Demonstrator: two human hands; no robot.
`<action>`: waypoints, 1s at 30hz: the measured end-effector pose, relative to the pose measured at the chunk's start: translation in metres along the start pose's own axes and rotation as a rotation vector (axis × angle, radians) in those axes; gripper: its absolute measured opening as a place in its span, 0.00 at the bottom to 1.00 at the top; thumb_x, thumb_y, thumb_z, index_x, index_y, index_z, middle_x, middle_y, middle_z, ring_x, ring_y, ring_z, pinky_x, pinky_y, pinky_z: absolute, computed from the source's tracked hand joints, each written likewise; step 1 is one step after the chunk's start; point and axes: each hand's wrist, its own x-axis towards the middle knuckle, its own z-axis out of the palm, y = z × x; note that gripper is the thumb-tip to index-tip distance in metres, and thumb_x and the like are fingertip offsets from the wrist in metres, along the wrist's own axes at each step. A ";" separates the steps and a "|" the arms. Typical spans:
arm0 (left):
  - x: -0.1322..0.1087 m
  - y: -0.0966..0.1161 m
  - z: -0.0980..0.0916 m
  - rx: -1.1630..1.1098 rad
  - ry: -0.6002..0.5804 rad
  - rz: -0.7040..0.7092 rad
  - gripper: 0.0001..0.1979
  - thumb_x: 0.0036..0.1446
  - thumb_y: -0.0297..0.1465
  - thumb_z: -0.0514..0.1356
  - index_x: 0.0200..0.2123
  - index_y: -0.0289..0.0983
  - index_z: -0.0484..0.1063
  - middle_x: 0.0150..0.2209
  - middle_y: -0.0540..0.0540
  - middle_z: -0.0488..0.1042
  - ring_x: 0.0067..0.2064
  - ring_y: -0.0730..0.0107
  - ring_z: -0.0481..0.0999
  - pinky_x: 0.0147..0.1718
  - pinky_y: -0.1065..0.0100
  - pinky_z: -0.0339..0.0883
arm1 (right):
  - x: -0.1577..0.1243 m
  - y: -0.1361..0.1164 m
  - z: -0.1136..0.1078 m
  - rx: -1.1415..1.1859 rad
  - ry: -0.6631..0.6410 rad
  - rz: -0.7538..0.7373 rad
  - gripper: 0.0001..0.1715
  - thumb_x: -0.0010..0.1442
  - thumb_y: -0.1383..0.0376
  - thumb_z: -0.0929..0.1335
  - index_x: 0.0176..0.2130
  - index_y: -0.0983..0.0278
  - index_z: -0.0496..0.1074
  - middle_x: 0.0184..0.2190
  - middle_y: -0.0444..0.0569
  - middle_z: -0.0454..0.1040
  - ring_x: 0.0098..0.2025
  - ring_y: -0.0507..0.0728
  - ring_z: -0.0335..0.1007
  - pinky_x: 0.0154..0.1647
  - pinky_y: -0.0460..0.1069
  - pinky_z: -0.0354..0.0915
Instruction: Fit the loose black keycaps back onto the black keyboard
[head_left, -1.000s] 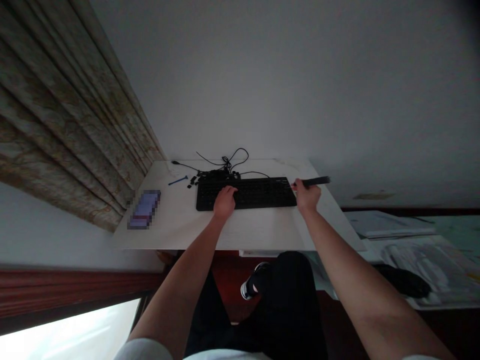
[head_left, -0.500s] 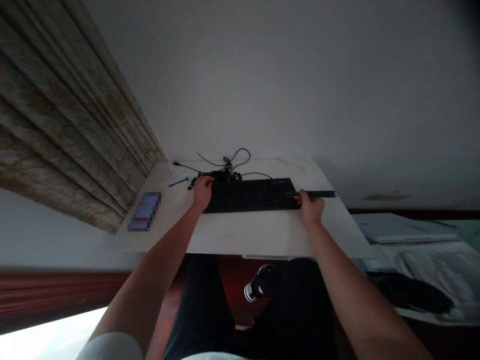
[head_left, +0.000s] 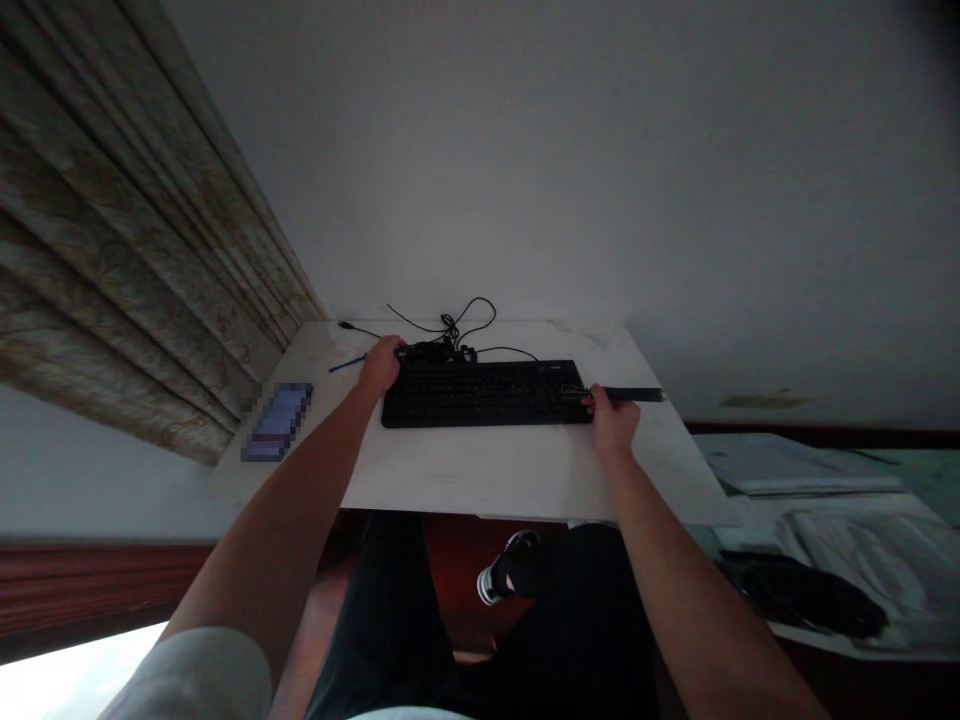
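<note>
A black keyboard (head_left: 480,400) lies flat on the white desk. Behind its left half sits a dark heap of small black pieces (head_left: 439,350), too dim to tell apart. My left hand (head_left: 381,364) is at the heap's left end, by the keyboard's back left corner; its fingertips are mostly hidden. At the keyboard's right end, my right hand (head_left: 616,420) has thumb and fingers closed on a thin tool with a wire end (head_left: 574,392), which lies over the rightmost keys. A narrow dark bar (head_left: 636,394) extends rightward from that hand; whether it belongs to the tool I cannot tell.
A black cable (head_left: 480,302) loops behind the heap, toward the wall. Left of my left hand lies a thin blue tool (head_left: 347,364), and a blurred phone (head_left: 277,422) rests near the desk's left edge. Papers and a dark bundle (head_left: 806,595) are lower right, beside the desk.
My left hand has moved left off the keyboard's top left, over small black pieces that showed beside it. My right hand stays at the keyboard's right end. The view has shifted slightly.
</note>
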 end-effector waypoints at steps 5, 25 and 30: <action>-0.012 0.035 0.014 0.012 0.023 0.198 0.19 0.56 0.18 0.50 0.45 0.37 0.75 0.50 0.41 0.74 0.54 0.61 0.73 0.59 0.58 0.65 | 0.000 0.001 0.000 -0.014 0.008 -0.020 0.21 0.55 0.51 0.70 0.28 0.67 0.75 0.21 0.51 0.75 0.24 0.57 0.72 0.30 0.50 0.69; -0.083 0.104 0.065 0.187 -0.093 0.252 0.14 0.62 0.23 0.54 0.50 0.37 0.71 0.47 0.41 0.75 0.51 0.57 0.73 0.53 0.57 0.67 | 0.003 -0.012 0.003 0.274 0.016 0.145 0.17 0.47 0.56 0.73 0.30 0.67 0.74 0.22 0.48 0.76 0.21 0.52 0.68 0.20 0.45 0.62; -0.083 0.105 0.067 0.166 -0.115 0.306 0.12 0.62 0.28 0.56 0.47 0.36 0.72 0.46 0.41 0.75 0.49 0.57 0.73 0.51 0.56 0.67 | -0.004 -0.042 0.011 0.123 -0.137 0.034 0.18 0.51 0.54 0.73 0.32 0.68 0.76 0.24 0.50 0.77 0.23 0.53 0.71 0.24 0.46 0.65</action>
